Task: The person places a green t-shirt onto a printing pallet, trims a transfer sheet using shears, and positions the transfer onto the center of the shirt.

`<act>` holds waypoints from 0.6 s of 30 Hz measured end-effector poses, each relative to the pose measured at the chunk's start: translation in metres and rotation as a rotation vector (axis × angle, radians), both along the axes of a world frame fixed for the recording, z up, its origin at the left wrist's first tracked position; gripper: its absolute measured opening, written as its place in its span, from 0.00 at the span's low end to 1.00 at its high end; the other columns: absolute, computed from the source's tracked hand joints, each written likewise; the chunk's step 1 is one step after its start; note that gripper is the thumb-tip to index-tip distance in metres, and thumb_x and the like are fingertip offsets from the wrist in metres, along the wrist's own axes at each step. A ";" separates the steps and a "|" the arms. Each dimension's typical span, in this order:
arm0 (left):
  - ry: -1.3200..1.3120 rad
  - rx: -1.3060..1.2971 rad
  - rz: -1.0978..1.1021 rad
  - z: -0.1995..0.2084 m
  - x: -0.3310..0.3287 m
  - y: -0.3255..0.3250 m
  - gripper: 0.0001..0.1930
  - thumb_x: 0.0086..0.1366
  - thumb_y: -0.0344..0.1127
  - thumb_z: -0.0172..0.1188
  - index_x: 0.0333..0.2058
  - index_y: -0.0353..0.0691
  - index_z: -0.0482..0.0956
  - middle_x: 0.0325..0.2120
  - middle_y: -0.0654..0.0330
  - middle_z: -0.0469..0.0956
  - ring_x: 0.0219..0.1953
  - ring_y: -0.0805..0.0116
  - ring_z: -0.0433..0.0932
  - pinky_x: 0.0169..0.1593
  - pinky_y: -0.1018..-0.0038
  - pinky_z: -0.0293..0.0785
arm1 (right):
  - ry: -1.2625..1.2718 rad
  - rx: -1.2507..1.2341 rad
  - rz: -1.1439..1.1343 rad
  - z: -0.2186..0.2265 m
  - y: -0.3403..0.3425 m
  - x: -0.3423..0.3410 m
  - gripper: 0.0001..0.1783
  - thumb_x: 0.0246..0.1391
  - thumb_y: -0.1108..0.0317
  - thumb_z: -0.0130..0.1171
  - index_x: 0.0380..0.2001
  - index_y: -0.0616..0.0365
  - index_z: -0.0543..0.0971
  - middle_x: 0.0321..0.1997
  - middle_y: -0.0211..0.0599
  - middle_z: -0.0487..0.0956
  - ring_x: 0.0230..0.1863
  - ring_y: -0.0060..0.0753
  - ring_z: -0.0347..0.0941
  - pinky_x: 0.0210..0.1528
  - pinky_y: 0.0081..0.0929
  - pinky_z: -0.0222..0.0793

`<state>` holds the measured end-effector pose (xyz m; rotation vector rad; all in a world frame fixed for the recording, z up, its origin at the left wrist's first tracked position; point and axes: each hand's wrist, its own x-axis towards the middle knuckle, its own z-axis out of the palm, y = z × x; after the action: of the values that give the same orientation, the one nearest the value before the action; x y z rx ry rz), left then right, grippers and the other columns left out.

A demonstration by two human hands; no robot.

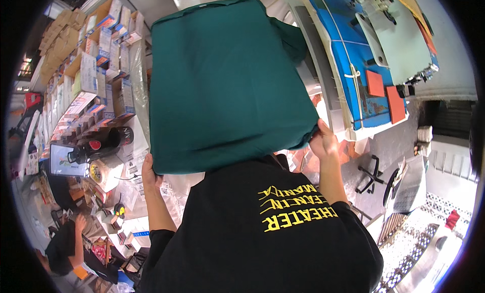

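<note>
A dark green T-shirt [227,86] lies spread out flat in front of me, its near edge just ahead of my body. What supports it is hidden underneath. A loose fold, apparently a sleeve [290,39], hangs off its far right side. My left hand [150,173] is closed on the shirt's near left corner, thumb up along the edge and the other fingers mostly hidden. At the near right corner my right hand [324,140] grips the fabric, its fingers tucked partly under the cloth.
Stacked cardboard boxes [81,86] fill the left side, near a dark bottle [103,144] and a lit screen [68,160]. On the right stands a blue-topped table [348,55] with orange-red pads [395,105]. A wheeled chair [373,174] is behind right; another person [63,245] sits lower left.
</note>
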<state>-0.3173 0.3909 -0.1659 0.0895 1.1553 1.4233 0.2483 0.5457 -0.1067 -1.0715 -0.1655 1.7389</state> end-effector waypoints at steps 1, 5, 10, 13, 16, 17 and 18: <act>0.007 0.020 0.000 0.005 -0.003 0.002 0.17 0.69 0.40 0.55 0.51 0.35 0.73 0.49 0.54 0.78 0.50 0.59 0.77 0.55 0.63 0.74 | -0.020 0.038 -0.004 -0.001 0.001 0.002 0.23 0.65 0.62 0.51 0.56 0.68 0.71 0.58 0.46 0.76 0.58 0.40 0.71 0.64 0.38 0.62; 0.130 -0.036 0.080 -0.029 -0.041 -0.030 0.14 0.70 0.41 0.55 0.46 0.36 0.74 0.44 0.55 0.79 0.44 0.60 0.79 0.48 0.67 0.76 | -0.263 0.132 0.010 -0.018 0.006 0.006 0.19 0.66 0.61 0.50 0.51 0.67 0.74 0.51 0.43 0.79 0.52 0.36 0.74 0.59 0.35 0.66; 0.949 -0.219 -0.378 0.060 -0.017 0.034 0.13 0.69 0.41 0.54 0.34 0.36 0.76 0.30 0.64 0.76 0.34 0.73 0.74 0.41 0.73 0.71 | -1.026 0.264 0.092 0.060 0.041 -0.018 0.18 0.65 0.59 0.53 0.37 0.68 0.79 0.40 0.40 0.81 0.43 0.31 0.76 0.49 0.30 0.70; 1.174 -0.009 -0.250 0.093 -0.064 0.102 0.14 0.67 0.42 0.55 0.40 0.35 0.78 0.40 0.57 0.77 0.46 0.65 0.74 0.54 0.64 0.67 | -1.125 0.217 0.139 0.092 0.131 -0.042 0.17 0.59 0.59 0.58 0.36 0.65 0.80 0.41 0.42 0.80 0.44 0.38 0.74 0.54 0.40 0.65; 0.494 0.483 0.231 0.210 -0.067 0.192 0.14 0.71 0.38 0.48 0.46 0.33 0.71 0.41 0.51 0.77 0.41 0.60 0.80 0.46 0.64 0.78 | -0.458 0.497 -0.214 0.200 0.206 -0.056 0.15 0.63 0.63 0.56 0.45 0.65 0.76 0.42 0.43 0.78 0.43 0.38 0.75 0.49 0.40 0.73; 0.525 0.632 0.294 0.243 -0.060 0.212 0.13 0.72 0.38 0.48 0.47 0.33 0.70 0.42 0.52 0.77 0.42 0.60 0.79 0.48 0.61 0.78 | -0.371 0.606 -0.268 0.219 0.227 -0.049 0.16 0.63 0.64 0.55 0.45 0.67 0.74 0.45 0.44 0.77 0.44 0.41 0.75 0.52 0.43 0.73; 0.516 0.677 0.359 0.264 -0.065 0.227 0.13 0.72 0.36 0.48 0.48 0.34 0.71 0.44 0.52 0.77 0.45 0.59 0.79 0.50 0.61 0.77 | -0.388 0.606 -0.392 0.245 0.234 -0.067 0.17 0.64 0.64 0.54 0.47 0.68 0.73 0.48 0.45 0.76 0.47 0.42 0.75 0.52 0.44 0.73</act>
<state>-0.3826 0.6178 0.0979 0.7958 1.0726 2.1503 0.1809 0.7793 0.1380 -0.8946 -0.6372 1.0147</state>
